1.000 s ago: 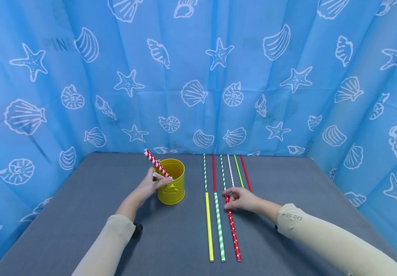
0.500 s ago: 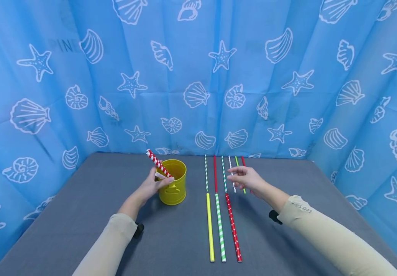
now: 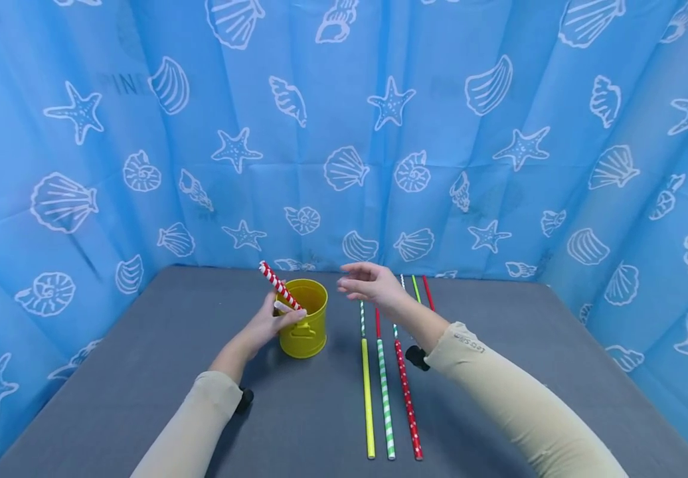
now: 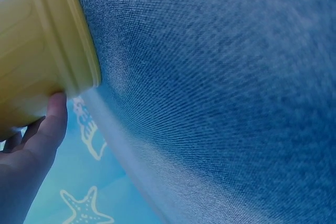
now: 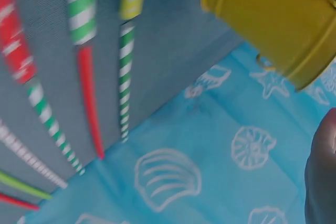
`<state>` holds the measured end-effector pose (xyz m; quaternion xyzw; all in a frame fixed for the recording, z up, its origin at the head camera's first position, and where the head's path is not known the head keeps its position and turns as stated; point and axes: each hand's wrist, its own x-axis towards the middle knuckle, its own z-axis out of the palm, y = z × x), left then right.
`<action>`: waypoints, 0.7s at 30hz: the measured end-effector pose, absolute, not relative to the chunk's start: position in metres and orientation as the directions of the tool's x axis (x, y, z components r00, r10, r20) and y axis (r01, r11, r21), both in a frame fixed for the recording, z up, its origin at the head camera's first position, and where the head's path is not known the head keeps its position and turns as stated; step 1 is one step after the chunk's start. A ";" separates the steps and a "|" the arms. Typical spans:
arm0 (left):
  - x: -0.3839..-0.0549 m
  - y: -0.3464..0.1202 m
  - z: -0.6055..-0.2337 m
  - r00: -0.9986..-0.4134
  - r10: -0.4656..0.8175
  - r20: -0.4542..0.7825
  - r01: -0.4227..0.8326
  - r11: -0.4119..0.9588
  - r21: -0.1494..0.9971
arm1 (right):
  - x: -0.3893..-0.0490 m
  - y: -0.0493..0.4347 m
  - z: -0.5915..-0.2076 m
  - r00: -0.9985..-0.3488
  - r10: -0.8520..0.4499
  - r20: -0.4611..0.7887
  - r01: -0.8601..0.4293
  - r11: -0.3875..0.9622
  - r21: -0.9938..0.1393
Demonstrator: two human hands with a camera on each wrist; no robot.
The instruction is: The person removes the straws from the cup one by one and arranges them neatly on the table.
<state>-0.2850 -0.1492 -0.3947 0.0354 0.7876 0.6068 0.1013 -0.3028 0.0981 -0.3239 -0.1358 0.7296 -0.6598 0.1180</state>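
My left hand [image 3: 265,328] holds the yellow bucket [image 3: 303,340] at its left side, with the thumb over the rim. Red-and-white striped paper straws [image 3: 280,285] lean out of the bucket beside that thumb, together with a white straw end [image 3: 283,306]. In the left wrist view, fingers [image 4: 50,124] lie against the bucket wall. My right hand [image 3: 372,285] hovers in the air right of the bucket, its fingers loosely bent and holding nothing. It hides parts of the far straws. Only one digit of it shows in the right wrist view.
Nearer on the grey table [image 3: 469,411] lie a yellow straw [image 3: 368,398], a green-and-white striped straw [image 3: 387,405] and a red white-dotted straw [image 3: 408,401]. Beyond them lie several more, including a light green straw [image 3: 417,289] and a red straw [image 3: 428,292]. A blue curtain [image 3: 439,133] hangs behind.
My right hand has left the red dotted straw, risen and moved left over the far straws toward the bucket. My left hand keeps its hold on the bucket. The head view has shifted slightly.
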 end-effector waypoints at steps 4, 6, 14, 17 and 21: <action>-0.286 -0.147 -0.395 -0.979 0.166 -0.118 -0.071 0.264 0.962 | -0.307 0.074 -0.328 -0.922 -0.386 0.030 -0.069 0.087 -0.994; -0.286 -0.147 -0.396 -0.979 0.168 -0.117 -0.070 0.263 0.962 | -0.308 0.064 -0.331 -0.919 -0.394 0.036 -0.077 0.089 -0.993; -0.283 -0.147 -0.393 -0.976 0.184 -0.116 -0.066 0.258 0.964 | -0.319 0.028 -0.337 -0.906 -0.419 0.063 -0.199 0.290 -0.936; -0.282 -0.147 -0.392 -0.975 0.187 -0.118 -0.069 0.252 0.965 | -0.322 0.018 -0.336 -0.897 -0.438 0.063 -0.238 0.358 -0.903; -0.283 -0.147 -0.391 -0.975 0.188 -0.122 -0.072 0.250 0.965 | -0.325 0.008 -0.334 -0.896 -0.441 0.049 -0.249 0.409 -0.878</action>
